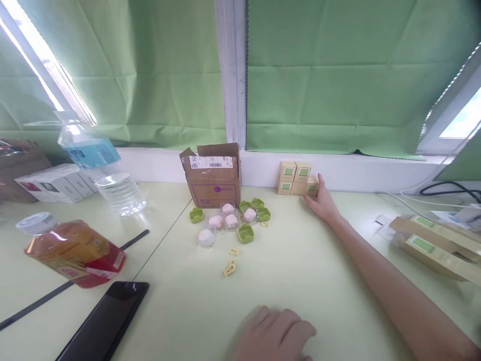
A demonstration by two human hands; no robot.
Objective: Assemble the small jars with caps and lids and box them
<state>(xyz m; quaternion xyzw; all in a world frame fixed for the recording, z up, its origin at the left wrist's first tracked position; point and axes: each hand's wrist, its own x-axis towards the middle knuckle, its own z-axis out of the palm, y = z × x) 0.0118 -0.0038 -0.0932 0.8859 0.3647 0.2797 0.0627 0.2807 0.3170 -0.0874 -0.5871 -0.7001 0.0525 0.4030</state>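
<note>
Five small beige cartons (287, 171), green-labelled, stacked two over three at the back of the desk (184, 316), by the white wall (259, 170). Right hand (323, 203): at the rightmost lower carton, thumb before its front, fingers beside it; whether gripping, cannot tell. Left hand (276, 337): released, fingers loosely bent, at the near edge of view. Mid-desk: clear cups (206, 237) with pale pink contents, green flower-shaped cups (246, 234), pale yellow clips (229, 268), cardboard box (214, 190) behind. Left side: smartphone (107, 321), water bottle (92, 153).
</note>
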